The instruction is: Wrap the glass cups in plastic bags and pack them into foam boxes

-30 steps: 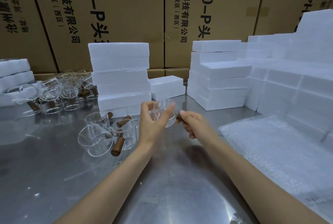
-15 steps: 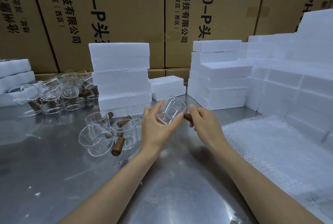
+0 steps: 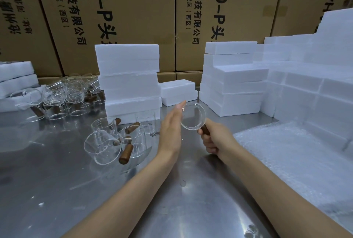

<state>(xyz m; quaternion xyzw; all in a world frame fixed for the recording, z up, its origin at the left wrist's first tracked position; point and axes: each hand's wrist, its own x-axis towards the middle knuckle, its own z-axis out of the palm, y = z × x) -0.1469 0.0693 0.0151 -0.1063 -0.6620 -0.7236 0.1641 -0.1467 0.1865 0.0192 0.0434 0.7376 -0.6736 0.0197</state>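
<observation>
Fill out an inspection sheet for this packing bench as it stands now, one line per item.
Surface: steel table, scuffed, with small white crumbs.
Job's things: held glass cup above the table; loose cups with wooden handles at left, more cups further back; foam box stack in the middle, second stack and a foam wall at right.
Clutter: bubble wrap sheet at right.
Hands: left hand flat, fingers straight beside the cup; right hand grips its wooden handle.
Cables: nothing seen.
Surroundings: printed cardboard cartons behind the table.
</observation>
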